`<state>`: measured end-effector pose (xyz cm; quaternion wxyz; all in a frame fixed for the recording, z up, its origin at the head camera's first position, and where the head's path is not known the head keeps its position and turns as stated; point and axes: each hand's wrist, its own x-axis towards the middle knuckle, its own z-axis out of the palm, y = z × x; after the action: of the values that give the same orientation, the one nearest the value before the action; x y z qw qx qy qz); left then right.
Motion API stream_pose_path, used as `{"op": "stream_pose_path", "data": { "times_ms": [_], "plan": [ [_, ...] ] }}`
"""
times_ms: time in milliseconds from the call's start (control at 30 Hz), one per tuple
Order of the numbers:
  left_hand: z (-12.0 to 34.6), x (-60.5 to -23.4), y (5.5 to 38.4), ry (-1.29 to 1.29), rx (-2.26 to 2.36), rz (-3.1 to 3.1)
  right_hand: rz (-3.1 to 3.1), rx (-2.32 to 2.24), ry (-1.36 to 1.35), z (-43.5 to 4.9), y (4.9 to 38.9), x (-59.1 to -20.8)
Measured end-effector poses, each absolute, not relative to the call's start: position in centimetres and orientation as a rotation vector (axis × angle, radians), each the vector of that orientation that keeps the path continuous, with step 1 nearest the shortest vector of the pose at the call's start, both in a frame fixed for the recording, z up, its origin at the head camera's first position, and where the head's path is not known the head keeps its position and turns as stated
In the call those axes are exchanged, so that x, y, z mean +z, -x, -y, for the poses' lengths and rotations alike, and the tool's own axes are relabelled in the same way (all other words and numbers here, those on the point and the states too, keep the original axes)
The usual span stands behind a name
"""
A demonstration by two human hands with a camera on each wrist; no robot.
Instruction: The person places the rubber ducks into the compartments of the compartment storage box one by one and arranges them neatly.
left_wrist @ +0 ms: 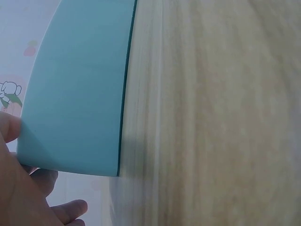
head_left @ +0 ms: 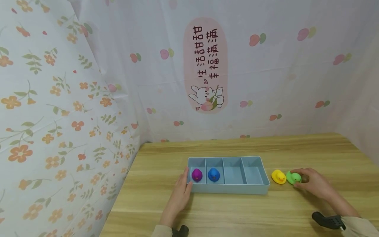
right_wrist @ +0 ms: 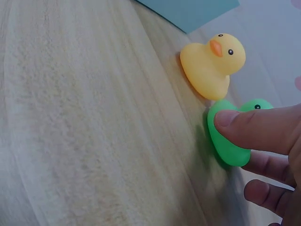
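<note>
A light blue-grey divided tray lies on the table; its end compartment at the left has a purple rubber duck, and the compartment beside that has a blue rubber duck. My left hand grips the tray's near left corner, thumb on the near side and fingers along the end. Right of the tray, my right hand pinches a green rubber duck, thumb across its body. A yellow rubber duck sits between tray and green duck. Partly hidden by the right hand is a brown rounded thing.
The wood-grain table runs back to a hanging printed cloth. Another flowered cloth hangs along the left side. The two right-hand compartments of the tray hold nothing. Dark camera mounts sit at the wrists.
</note>
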<state>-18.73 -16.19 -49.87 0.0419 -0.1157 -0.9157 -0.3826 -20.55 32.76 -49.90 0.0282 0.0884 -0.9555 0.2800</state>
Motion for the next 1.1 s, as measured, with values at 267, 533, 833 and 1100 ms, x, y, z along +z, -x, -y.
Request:
{"op": "stream_pose_path", "data": {
  "times_ms": [267,533,833,1100],
  "plan": [
    [16.14,-49.60,18.75,0.345,-1.171,2.809,2.935,0.844,-0.255,-32.71,20.58,-49.96],
    [16.12,-49.54,18.72,0.349,-1.158,2.808,2.918,0.857,-0.234,-32.63,20.68,-50.16],
    [16.05,-49.60,18.70,0.359,-1.161,2.806,2.910,0.883,-0.238,-32.68,20.30,-49.98],
    [16.06,-49.72,18.76,0.351,-1.180,2.808,2.912,0.896,-0.229,-32.84,20.09,-49.67]
  ]
}}
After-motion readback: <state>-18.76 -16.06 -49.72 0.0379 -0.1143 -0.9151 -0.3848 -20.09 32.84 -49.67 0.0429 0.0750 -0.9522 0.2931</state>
